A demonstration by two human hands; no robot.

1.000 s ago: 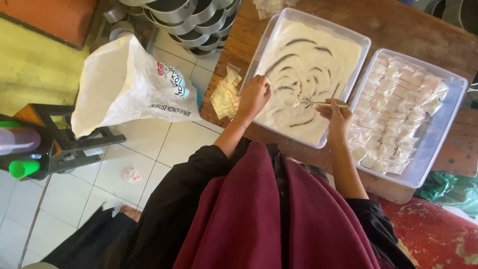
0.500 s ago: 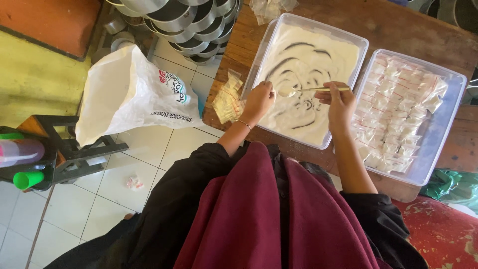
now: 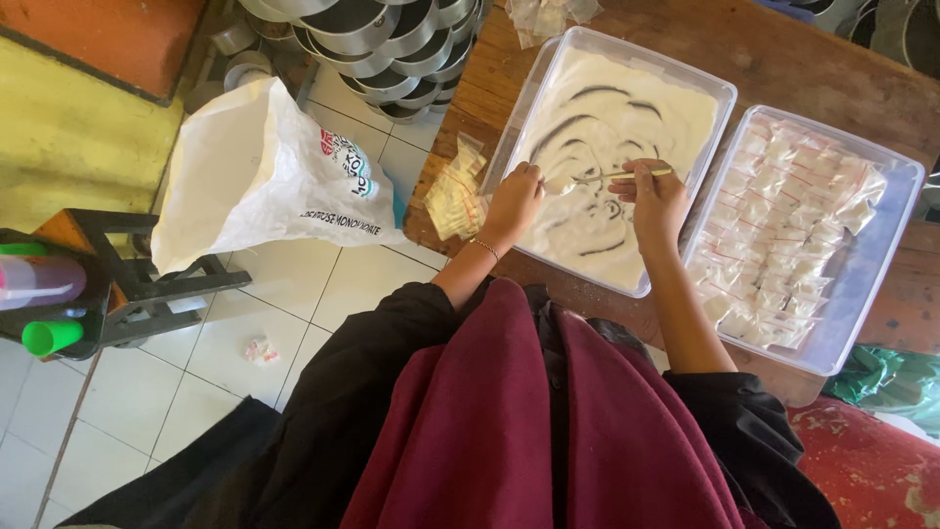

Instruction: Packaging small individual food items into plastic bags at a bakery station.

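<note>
Powder scooping at the clear tray (image 3: 509,147), centre of frame.
I see right hand (image 3: 658,196) pinching a thin spoon (image 3: 612,176) (light, stiff) by its handle; left hand (image 3: 514,201) pinches something small at its bowl.
</note>
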